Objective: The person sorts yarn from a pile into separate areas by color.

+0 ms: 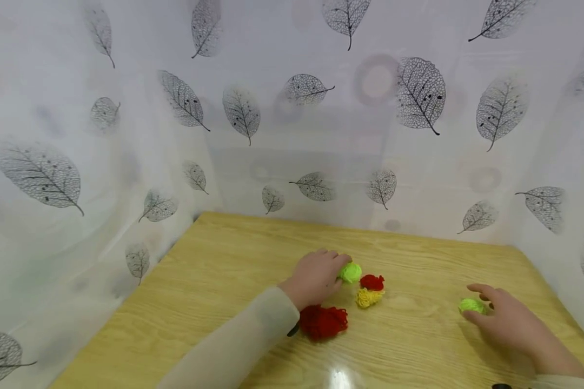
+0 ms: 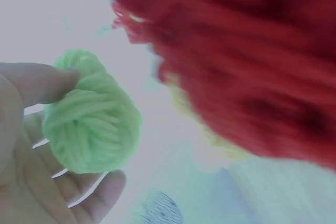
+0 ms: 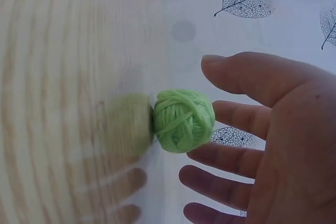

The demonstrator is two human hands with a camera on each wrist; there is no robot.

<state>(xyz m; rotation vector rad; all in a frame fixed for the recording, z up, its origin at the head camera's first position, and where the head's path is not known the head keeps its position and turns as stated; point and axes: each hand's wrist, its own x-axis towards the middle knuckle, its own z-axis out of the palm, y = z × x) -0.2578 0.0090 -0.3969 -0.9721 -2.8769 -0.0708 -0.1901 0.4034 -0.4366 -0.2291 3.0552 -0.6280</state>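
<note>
We hold our left hand (image 1: 316, 276) over the middle of the pale wooden table (image 1: 185, 302), thumb and fingers curled round a small ball of light green yarn (image 1: 351, 272); the left wrist view shows the thumb pressing the ball against the fingers, a grip that keeps the loose winding from rolling away. Just beside it lie a small red yarn bundle (image 1: 372, 281) and a small yellow yarn bundle (image 1: 368, 296), nearly touching each other, and nearer to us, close to our left wrist, a larger loose heap of red yarn (image 1: 323, 322). The four pieces form one cluster.

Well apart, on the right side of the table, a second light green yarn ball (image 1: 471, 306) rests on the wood. Our right hand (image 1: 508, 320) lies behind it with fingers spread and nearly straight; the fingertips look to touch the ball, cupping it so it stays put, without closing round it. A white curtain printed with grey leaves (image 1: 418, 94) walls in the table.
</note>
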